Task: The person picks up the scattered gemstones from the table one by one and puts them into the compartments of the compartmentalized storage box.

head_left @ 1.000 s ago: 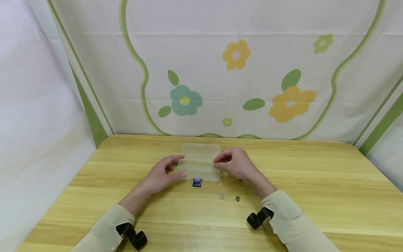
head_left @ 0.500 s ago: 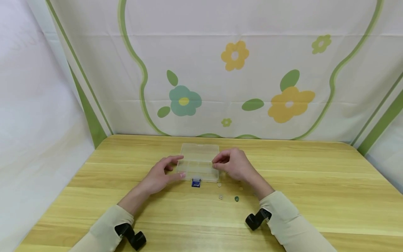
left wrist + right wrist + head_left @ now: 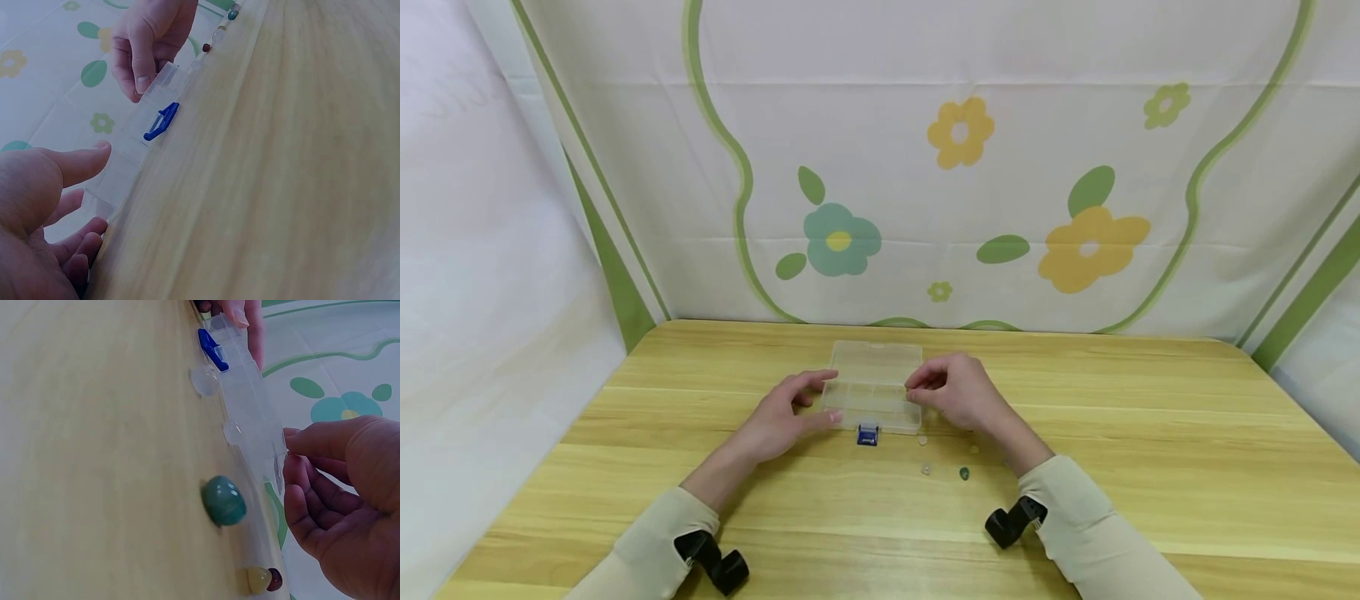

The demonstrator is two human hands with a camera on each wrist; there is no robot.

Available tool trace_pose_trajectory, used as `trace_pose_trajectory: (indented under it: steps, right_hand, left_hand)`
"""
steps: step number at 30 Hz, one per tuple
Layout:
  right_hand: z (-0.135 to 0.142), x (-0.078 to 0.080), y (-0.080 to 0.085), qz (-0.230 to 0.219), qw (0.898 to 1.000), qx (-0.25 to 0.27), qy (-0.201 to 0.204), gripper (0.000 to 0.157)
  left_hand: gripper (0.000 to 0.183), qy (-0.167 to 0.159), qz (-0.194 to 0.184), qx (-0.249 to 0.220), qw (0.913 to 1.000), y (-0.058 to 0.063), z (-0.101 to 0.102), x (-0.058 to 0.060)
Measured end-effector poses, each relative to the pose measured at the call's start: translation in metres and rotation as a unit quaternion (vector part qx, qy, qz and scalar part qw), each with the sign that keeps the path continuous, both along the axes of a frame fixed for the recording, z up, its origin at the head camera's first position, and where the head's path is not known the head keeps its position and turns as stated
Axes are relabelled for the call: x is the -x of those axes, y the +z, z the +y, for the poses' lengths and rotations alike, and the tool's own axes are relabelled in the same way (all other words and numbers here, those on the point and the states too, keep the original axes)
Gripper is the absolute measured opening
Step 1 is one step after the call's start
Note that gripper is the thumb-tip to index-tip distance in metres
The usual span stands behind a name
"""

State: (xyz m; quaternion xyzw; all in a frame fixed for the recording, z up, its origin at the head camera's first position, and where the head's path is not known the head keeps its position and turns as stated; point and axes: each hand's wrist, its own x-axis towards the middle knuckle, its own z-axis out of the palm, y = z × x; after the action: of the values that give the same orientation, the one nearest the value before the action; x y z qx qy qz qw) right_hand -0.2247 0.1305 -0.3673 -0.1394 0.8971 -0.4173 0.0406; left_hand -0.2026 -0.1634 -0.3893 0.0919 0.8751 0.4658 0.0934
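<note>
A clear plastic compartment box (image 3: pixel 880 421) sits on the table with its lid (image 3: pixel 877 360) folded back and a blue latch (image 3: pixel 867 436) in front. At its left end rests my left hand (image 3: pixel 781 423), thumb extended at the side and the other fingers loosely bent. My right hand (image 3: pixel 962 390) is over the back right compartment. Thumb and index finger meet in a pinch around something small, mostly hidden, kind unclear. Near the box lie small polished stones: a green one (image 3: pixel 225 501), a yellow one (image 3: pixel 259 580), a dark red one (image 3: pixel 275 579) and clear ones (image 3: pixel 205 381).
Wood-patterned table (image 3: pixel 865 533) spreads around the box. Behind it hangs a pale cloth (image 3: pixel 880 167) printed with flowers. Black wrist cameras (image 3: pixel 1013 523) stick out from both sleeves, the right one low over the table near the stones.
Both hands and the box hold nearly the same places; the whole view shifts slightly. The dark red stone, seen earlier beside the right wrist, is now hidden in the head view.
</note>
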Motion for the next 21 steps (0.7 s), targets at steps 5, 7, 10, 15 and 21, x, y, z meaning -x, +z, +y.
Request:
trace_pose_trajectory:
  steps: [5, 7, 10, 15, 21]
  right_hand:
    - [-0.0004, -0.0005, 0.0009, -0.005, 1.0, -0.001, -0.003, 0.005]
    - [-0.0005, -0.001, 0.0014, -0.006, 1.0, -0.001, -0.002, 0.005]
    - [-0.0004, -0.0011, 0.0011, -0.009, 1.0, -0.004, -0.003, 0.004]
    - [0.0, -0.0003, 0.0003, -0.013, 1.0, -0.005, -0.004, 0.004]
    - [-0.0001, -0.0001, 0.0005, -0.01, 1.0, -0.003, -0.001, 0.004]
  left_hand:
    - [0.064, 0.001, 0.0, 0.001, 1.0, 0.0001, -0.0001, 0.0005]
    - [0.064, 0.002, -0.002, 0.0, 1.0, 0.0001, 0.0001, 0.0006]
    - [0.064, 0.001, -0.004, 0.001, 1.0, -0.0002, 0.0004, 0.0007]
    - [0.064, 0.0, -0.004, 0.003, 1.0, 0.0006, 0.0, 0.0002]
    - [0.064, -0.001, -0.002, 0.003, 1.0, 0.0009, -0.0004, 0.0003]
